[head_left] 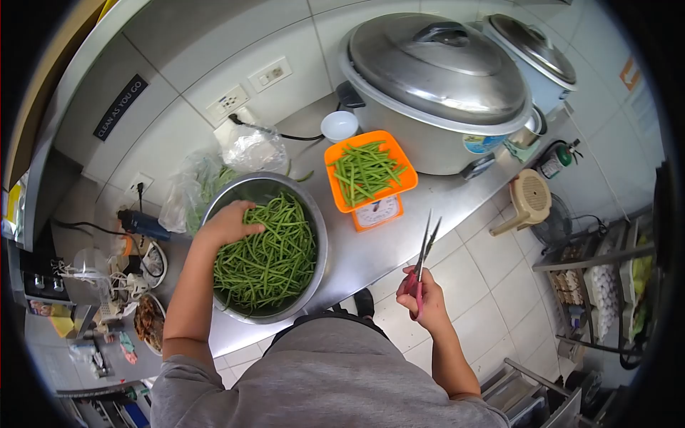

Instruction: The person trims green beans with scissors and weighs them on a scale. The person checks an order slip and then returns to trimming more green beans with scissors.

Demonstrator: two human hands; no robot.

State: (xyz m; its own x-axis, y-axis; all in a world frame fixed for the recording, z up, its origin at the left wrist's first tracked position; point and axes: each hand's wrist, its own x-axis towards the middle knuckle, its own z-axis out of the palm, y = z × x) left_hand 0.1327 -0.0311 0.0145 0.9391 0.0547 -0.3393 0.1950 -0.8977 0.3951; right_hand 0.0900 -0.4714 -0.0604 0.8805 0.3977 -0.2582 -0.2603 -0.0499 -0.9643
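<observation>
A large steel bowl (322,265) full of long green beans (267,260) stands on the steel counter in front of me. My left hand (232,223) reaches over the bowl's left side and touches the beans, its thumb apart from the fingers; some fingertips are hidden. My right hand (422,298) grips scissors (424,255) by their red handles, out past the counter's front edge. The blades point away from me, slightly parted. Cut green bean pieces (365,171) lie in the orange tray (404,181) of a kitchen scale (378,212), between the bowl and a big cooker.
The large lidded cooker (428,135) stands at the back right, with a smaller one (535,53) behind it. A small white bowl (339,126) sits near the wall. Plastic bags (253,152) lie behind the steel bowl. A beige stool (529,200) is on the floor at right.
</observation>
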